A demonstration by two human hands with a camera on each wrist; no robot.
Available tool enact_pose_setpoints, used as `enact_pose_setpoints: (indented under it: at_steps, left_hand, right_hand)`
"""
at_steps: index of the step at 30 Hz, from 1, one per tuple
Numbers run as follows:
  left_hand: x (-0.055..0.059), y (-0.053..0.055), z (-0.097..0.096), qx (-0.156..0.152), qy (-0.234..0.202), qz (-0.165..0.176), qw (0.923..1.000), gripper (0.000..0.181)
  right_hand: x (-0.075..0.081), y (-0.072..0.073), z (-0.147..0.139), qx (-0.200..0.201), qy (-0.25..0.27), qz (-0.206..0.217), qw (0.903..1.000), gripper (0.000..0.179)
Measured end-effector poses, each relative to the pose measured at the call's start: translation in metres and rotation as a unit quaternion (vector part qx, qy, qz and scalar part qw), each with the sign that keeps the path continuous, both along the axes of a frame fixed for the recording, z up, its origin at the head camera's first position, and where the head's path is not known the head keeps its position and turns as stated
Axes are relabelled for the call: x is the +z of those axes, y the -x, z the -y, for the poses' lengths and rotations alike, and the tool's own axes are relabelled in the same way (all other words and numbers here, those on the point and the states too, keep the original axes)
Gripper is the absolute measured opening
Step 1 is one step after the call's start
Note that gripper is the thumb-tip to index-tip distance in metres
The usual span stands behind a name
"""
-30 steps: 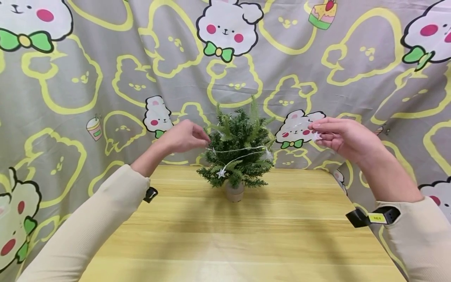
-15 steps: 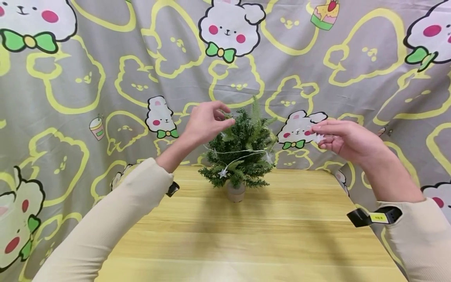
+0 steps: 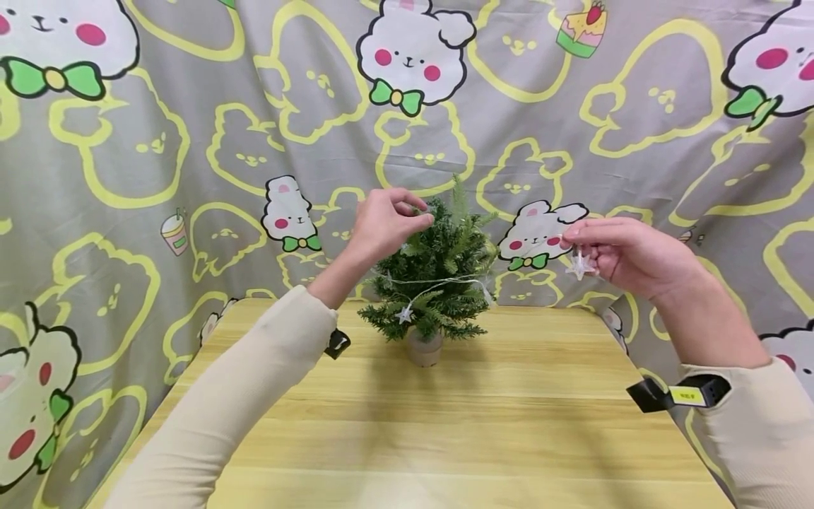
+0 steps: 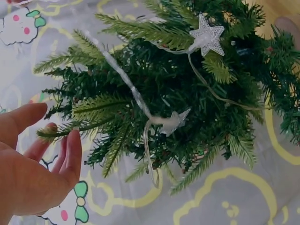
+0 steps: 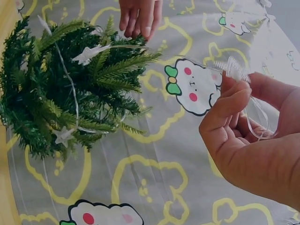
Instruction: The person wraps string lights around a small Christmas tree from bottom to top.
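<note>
A small artificial Christmas tree (image 3: 439, 261) stands upright in a pale pot (image 3: 424, 348). Clear star string lights (image 3: 445, 281) wrap around its front, with one star (image 3: 404, 313) low on the left side. My left hand (image 3: 388, 223) is at the upper left of the tree. In the left wrist view, its fingers (image 4: 72, 161) lie around a branch tip (image 4: 51, 133), thumb apart from them. To the right of the tree, my right hand (image 3: 636, 254) pinches the string lights, a star (image 3: 580, 265) hanging below the fingertips. Loose wire (image 5: 258, 117) loops by the palm in the right wrist view.
The tree stands toward the back of a wooden table (image 3: 407, 424). Right behind it hangs a grey curtain (image 3: 254, 141) with cartoon animals. Black straps with small devices (image 3: 680, 394) sit at the sleeve cuffs.
My left hand has moved from the tree's left side up and right to near its top. The star at my right hand now hangs lower, and the strand across the tree sags more.
</note>
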State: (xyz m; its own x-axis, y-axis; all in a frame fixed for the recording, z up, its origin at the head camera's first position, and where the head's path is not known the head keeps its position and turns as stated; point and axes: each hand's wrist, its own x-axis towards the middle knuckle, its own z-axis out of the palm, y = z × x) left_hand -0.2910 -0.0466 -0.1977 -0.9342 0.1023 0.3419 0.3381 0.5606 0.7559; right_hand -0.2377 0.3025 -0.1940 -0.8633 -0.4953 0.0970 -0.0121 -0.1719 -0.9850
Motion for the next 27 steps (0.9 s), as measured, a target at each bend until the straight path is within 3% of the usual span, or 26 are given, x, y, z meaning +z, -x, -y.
enact_pose_setpoints:
  at_steps: [7,14,18,21,27]
  left_hand:
    - [-0.005,0.006,0.006,-0.022,-0.04,-0.002,0.999,0.014]
    - [-0.004,0.007,0.018,-0.021,-0.048,0.014,0.9985,0.021]
    - [-0.004,0.006,0.021,-0.02,-0.064,0.029,0.9973,0.024]
    - [-0.002,0.006,0.022,-0.016,-0.071,0.032,0.9968,0.024]
    - [-0.003,0.01,0.025,-0.008,-0.078,0.044,0.9959,0.021]
  right_hand:
    - [0.002,0.006,-0.002,-0.018,-0.046,0.015,0.9986,0.033]
    - [0.0,0.018,-0.01,-0.017,-0.006,0.048,0.9987,0.03]
    - [-0.003,0.026,-0.011,-0.02,-0.017,0.053,0.9982,0.03]
    - [-0.003,0.032,-0.007,-0.047,-0.05,0.063,0.9956,0.025]
    - [0.003,0.049,0.002,-0.12,-0.108,0.107,0.9811,0.022]
